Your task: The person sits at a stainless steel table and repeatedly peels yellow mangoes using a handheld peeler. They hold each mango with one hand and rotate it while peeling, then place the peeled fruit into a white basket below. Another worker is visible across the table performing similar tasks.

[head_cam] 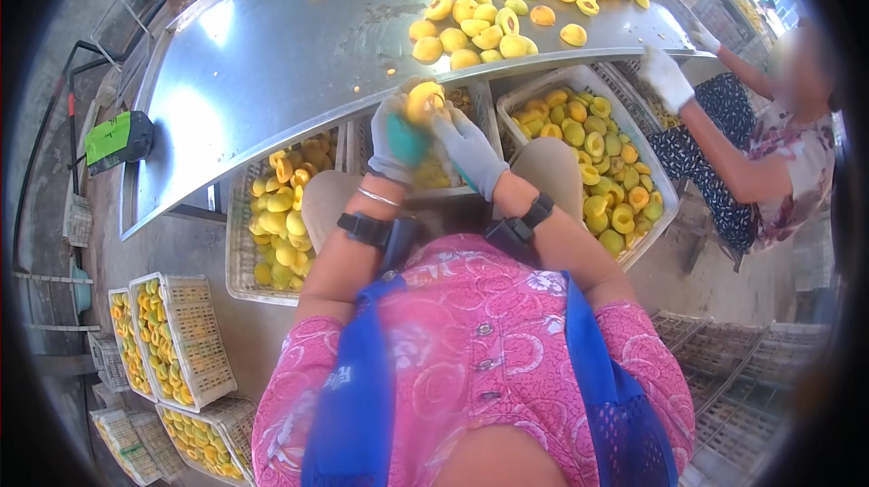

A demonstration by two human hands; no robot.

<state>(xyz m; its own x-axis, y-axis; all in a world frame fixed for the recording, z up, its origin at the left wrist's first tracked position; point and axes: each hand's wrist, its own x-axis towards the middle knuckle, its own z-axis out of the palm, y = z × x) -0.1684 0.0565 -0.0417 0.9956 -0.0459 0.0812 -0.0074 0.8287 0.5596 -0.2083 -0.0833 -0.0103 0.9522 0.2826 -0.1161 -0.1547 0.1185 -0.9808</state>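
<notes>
Over the front edge of the metal table, my left hand (395,141), in a grey glove with a green patch, holds a yellow peach (424,97). The fruit's cut face shows a brownish centre. The grey-gloved fingers of my right hand (473,153) grip the fruit's lower right side; blur hides whether they hold anything else. Below my hands, a white crate (487,122) sits between my knees, with brown pits at its back and yellowish matter nearer me. Whole and halved peaches (489,29) lie on the table just beyond.
The steel table (271,52) has a raised rim. Peach halves fill a left crate (234,270) and a right crate (669,198). A green and black object (112,141) rests at the table's left corner. Filled crates (204,344) stand lower left. A person (781,154) with white gloves sits right.
</notes>
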